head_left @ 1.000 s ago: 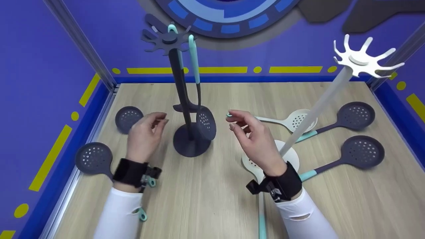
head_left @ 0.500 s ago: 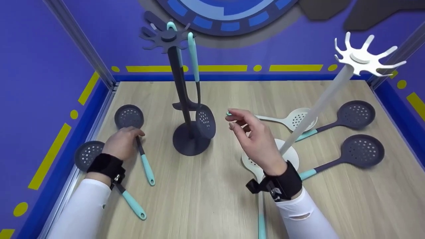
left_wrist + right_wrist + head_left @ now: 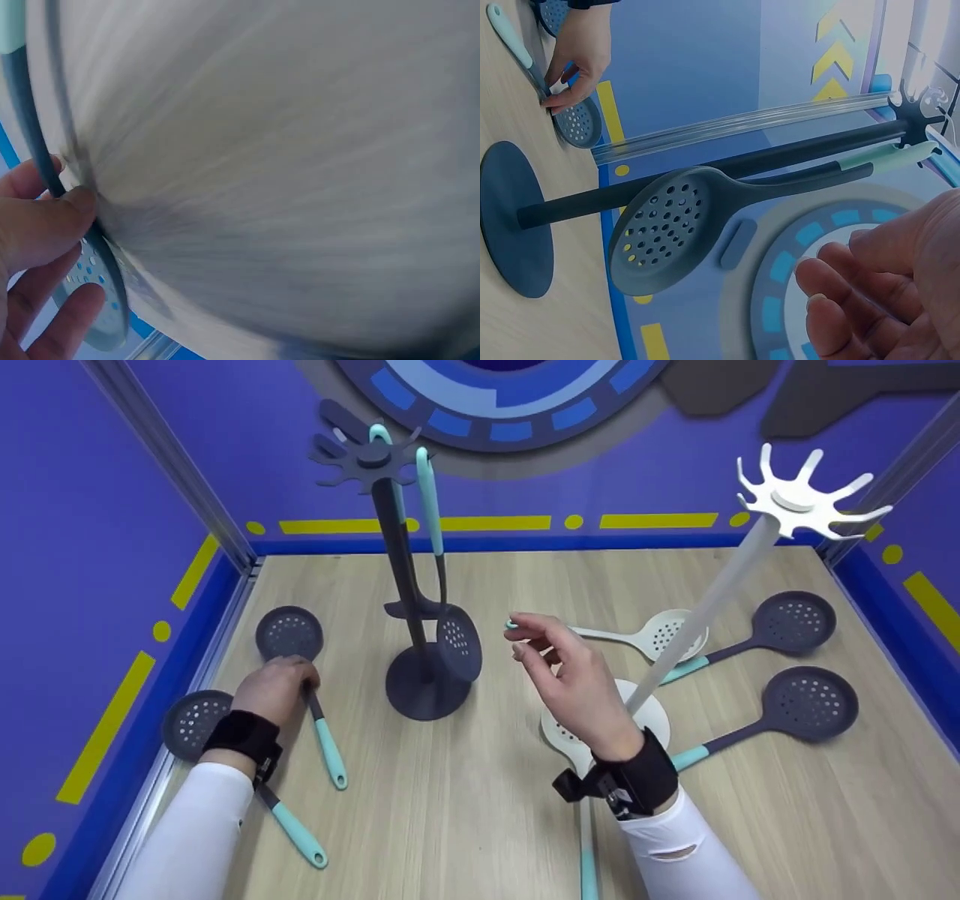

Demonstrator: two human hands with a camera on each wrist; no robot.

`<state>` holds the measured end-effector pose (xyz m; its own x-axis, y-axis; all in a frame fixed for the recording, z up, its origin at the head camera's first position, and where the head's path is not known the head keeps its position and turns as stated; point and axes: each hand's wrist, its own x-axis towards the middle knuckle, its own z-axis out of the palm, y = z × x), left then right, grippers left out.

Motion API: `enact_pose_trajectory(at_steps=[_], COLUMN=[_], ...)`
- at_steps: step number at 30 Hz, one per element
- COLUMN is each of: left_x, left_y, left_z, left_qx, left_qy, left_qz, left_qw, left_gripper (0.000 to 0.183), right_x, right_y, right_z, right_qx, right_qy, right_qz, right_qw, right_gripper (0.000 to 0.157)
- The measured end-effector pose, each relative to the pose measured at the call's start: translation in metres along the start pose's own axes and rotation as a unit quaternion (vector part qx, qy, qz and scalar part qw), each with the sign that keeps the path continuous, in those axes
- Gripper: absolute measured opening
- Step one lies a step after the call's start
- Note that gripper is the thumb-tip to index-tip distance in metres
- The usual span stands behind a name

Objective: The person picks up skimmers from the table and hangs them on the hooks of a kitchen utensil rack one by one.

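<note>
My left hand (image 3: 275, 690) pinches a dark skimmer (image 3: 289, 631) by its neck, between thumb and index finger. The skimmer's perforated bowl lies beyond the hand on the table, and its mint handle (image 3: 330, 754) points toward me. In the left wrist view the thumb presses on the dark shaft (image 3: 30, 120). My right hand (image 3: 574, 679) hovers with loosely curved fingers and holds nothing. Nearest to it are a white skimmer (image 3: 667, 634), partly hidden behind it, and the black utensil stand (image 3: 427, 690), on which a dark skimmer (image 3: 664, 232) and another mint-handled utensil hang.
A second dark skimmer (image 3: 191, 727) lies at the left edge under my left forearm. On the right a white stand (image 3: 712, 600) rises, with two dark skimmers (image 3: 810, 703) beside it. Another white skimmer (image 3: 589, 847) lies near its base. Blue walls (image 3: 487, 495) enclose the table.
My left hand has moved left and down from beside the black stand to the dark skimmer's neck, and its fingers have closed there. The right hand has stayed in place.
</note>
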<state>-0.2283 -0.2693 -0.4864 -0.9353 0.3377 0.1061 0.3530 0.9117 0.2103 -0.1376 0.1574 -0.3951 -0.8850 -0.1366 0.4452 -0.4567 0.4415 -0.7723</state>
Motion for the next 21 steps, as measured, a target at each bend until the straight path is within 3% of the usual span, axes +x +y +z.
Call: enact_pose_trajectory(at_steps=[12, 21], left_x=[-0.015, -0.017], left_y=[-0.002, 0.017], left_z=[0.000, -0.015], left_qx=[-0.028, -0.075], left_qy=[0.035, 0.072], left_qz=[0.011, -0.008], left_qw=[0.9989, 0.9946], left_gripper=[0.020, 0.016], right_x=[0.000, 0.000], right_y=[0.001, -0.001], right_z=[0.002, 0.001], right_qx=[0.004, 0.002], right_qy=[0.000, -0.002], right_qz=[-0.003, -0.005], right_qw=[1.000, 1.000], right_gripper=[0.034, 0.033])
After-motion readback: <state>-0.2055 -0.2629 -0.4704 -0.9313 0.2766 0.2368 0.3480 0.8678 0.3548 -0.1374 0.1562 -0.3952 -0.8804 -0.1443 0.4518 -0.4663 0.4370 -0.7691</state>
